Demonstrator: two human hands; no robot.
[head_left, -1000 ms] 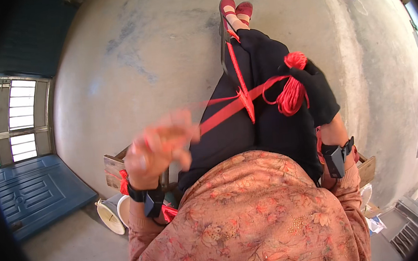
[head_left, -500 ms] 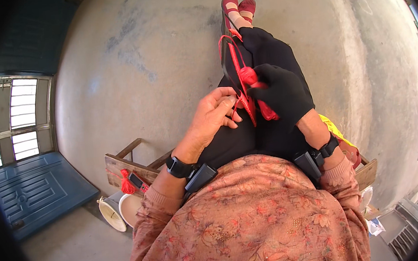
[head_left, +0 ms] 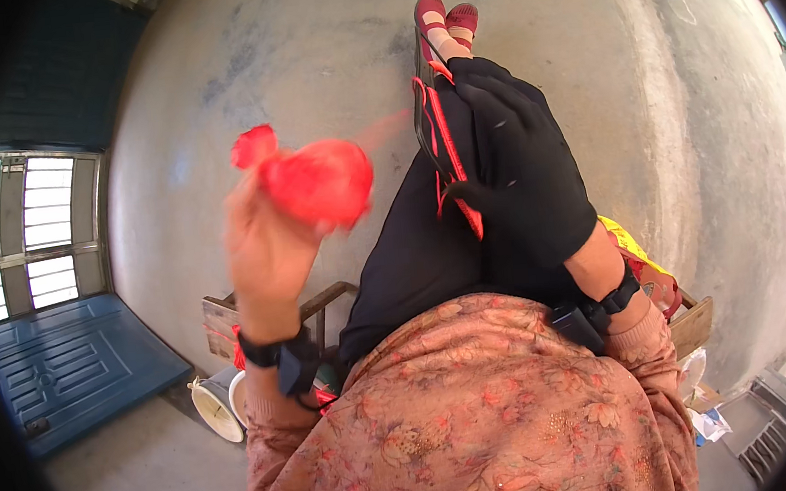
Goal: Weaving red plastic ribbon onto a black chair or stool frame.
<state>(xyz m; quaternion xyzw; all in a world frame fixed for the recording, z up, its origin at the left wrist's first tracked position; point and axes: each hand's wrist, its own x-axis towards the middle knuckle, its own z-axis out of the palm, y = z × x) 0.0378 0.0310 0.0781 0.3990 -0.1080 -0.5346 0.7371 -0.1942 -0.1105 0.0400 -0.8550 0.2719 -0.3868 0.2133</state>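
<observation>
A blurred red bundle (head_left: 314, 182) is gripped in the raised left hand (head_left: 268, 246), left of the lap (head_left: 412, 253). Farther out, red cord (head_left: 449, 163) on the lap is pinned under the gloved right hand (head_left: 521, 171), its fingers closed. The cord could probably slip loose or tangle if the bundle is swung too hard.

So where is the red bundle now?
The red bundle is on the left of the head view, raised in the left hand, left of the black trousers.
</observation>
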